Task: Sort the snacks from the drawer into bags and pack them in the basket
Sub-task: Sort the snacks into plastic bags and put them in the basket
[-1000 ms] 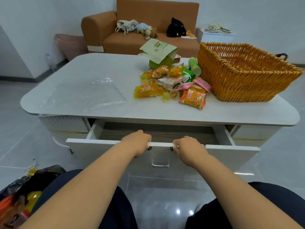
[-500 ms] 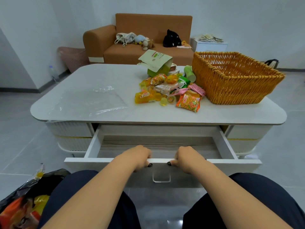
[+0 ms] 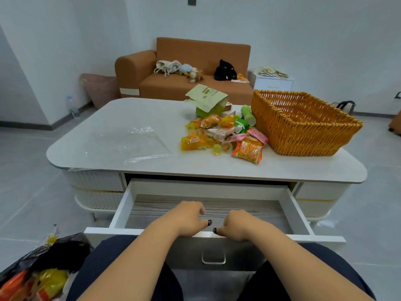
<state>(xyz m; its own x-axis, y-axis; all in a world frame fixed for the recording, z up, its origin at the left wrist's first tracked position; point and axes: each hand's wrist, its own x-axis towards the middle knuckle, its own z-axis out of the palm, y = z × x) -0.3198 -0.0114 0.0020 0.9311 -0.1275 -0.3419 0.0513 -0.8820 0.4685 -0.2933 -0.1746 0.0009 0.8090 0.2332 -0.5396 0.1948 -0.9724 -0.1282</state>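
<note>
Open drawer (image 3: 130, 205) bare inside, free to reach into except at the front edge, gripped by left hand (image 3: 189, 216) and right hand (image 3: 235, 224). Tabletop (image 3: 121, 114) clear on the left but for flat clear bags (image 3: 123, 142). Right side blocked by basket (image 3: 303, 124); snack pile (image 3: 223, 135) crowding just beside it.

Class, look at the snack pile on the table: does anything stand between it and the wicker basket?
Nothing visible does. The snack pile lies right beside the wicker basket, whose open top is unobstructed. Both hands, left hand and right hand, grip the drawer front.
</note>
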